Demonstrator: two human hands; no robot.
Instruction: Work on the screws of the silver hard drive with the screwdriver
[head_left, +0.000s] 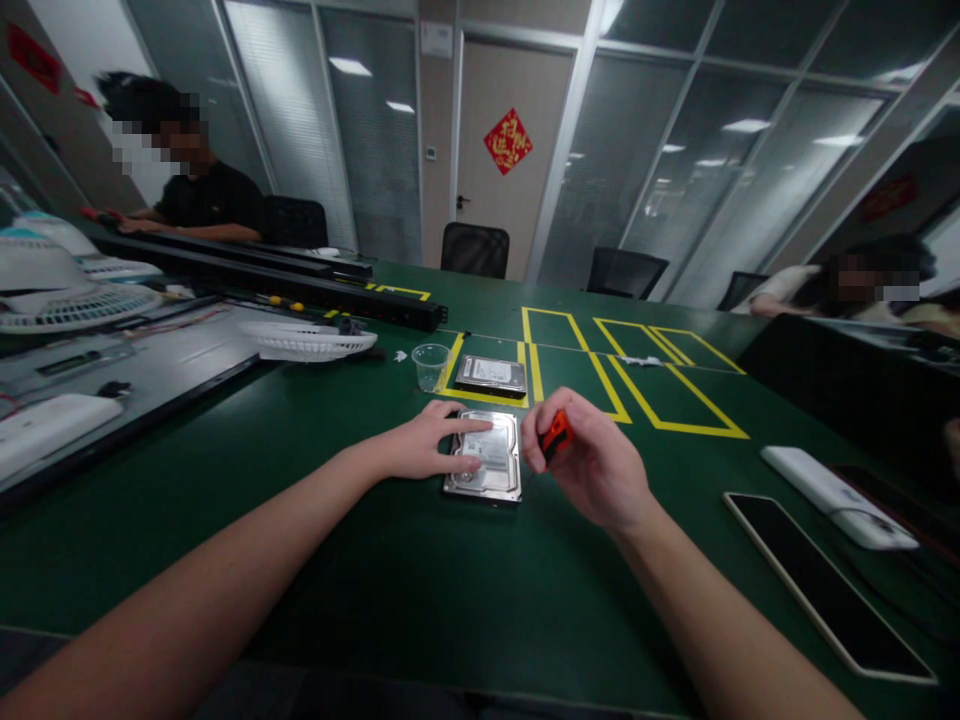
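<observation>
A silver hard drive lies flat on the green table in front of me. My left hand rests on its left side, fingers stretched out flat across the lid. Just right of the drive, my right hand is closed around a small red and black tool, probably a screwdriver handle, held over the drive's right edge. A second hard drive lies further back inside a yellow taped square.
A clear plastic cup stands left of the far drive. A white fan grille and long black bars lie at the left. A phone and a white power bank lie at the right. Two people sit at the far sides.
</observation>
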